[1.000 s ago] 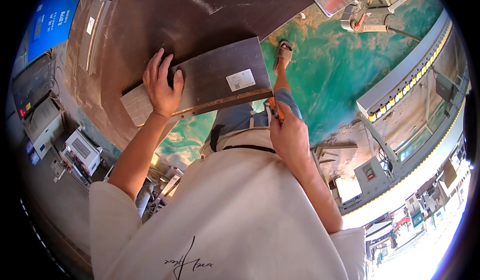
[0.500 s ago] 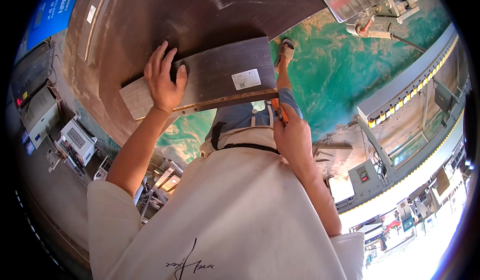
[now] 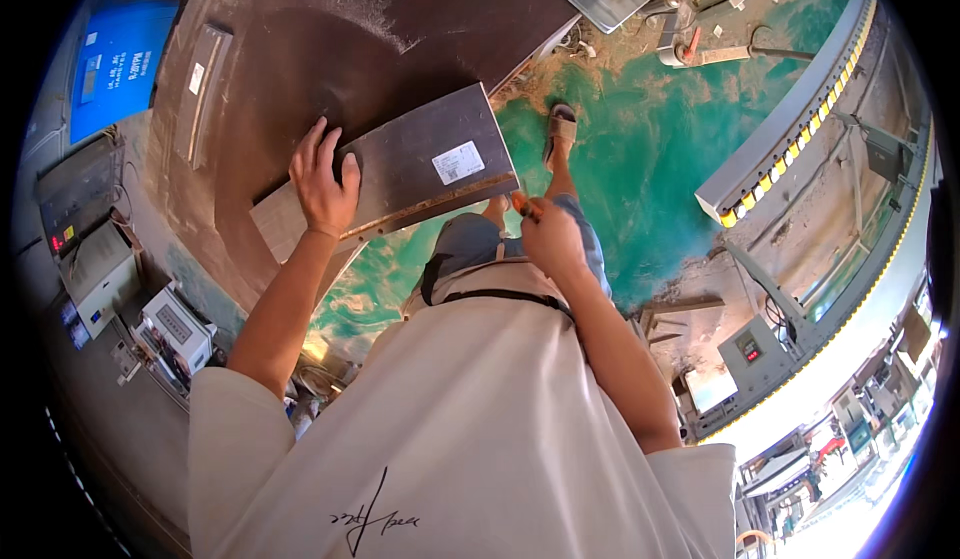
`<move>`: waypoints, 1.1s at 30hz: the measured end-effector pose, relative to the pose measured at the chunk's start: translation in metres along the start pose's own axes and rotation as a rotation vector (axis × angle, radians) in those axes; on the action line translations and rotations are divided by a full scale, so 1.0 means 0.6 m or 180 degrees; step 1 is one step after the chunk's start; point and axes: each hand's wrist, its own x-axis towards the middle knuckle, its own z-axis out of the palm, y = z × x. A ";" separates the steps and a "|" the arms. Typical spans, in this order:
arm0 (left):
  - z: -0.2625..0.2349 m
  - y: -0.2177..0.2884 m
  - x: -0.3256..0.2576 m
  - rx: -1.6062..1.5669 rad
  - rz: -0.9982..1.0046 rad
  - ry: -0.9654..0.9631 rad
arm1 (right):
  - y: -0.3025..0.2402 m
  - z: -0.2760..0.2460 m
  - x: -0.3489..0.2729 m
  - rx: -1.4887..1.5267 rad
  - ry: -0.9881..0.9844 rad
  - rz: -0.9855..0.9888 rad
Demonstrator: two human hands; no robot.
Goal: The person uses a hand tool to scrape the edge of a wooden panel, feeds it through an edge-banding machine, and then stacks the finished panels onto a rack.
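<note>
Green floor (image 3: 650,169), board (image 3: 400,164) overhanging table (image 3: 300,49) edge

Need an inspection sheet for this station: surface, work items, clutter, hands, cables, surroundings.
Surface: brown table, pale streaks.
Work items: brown board with white label, overhanging the table's near edge; orange-handled tool by its right end, contact unclear.
Clutter: narrow labelled strip on the table.
Hands: left hand flat on the board, fingers spread; right hand closed around the tool.
Cables: apparent dark loops by the grey control box.
Surroundings: dusty green floor; long grey machine at right.
</note>
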 end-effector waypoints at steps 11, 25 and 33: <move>-0.034 0.196 0.004 0.0073 0.0761 -0.1148 | 0.077 -0.114 -0.056 0.1192 0.0289 0.0457; -0.081 0.111 0.118 -0.0989 0.0562 -0.1017 | 0.009 -0.099 -0.075 0.1033 0.0057 -0.0480; -0.003 0.037 0.064 -0.0228 0.0862 -0.0385 | -0.032 -0.055 -0.102 0.0846 -0.0180 -0.0076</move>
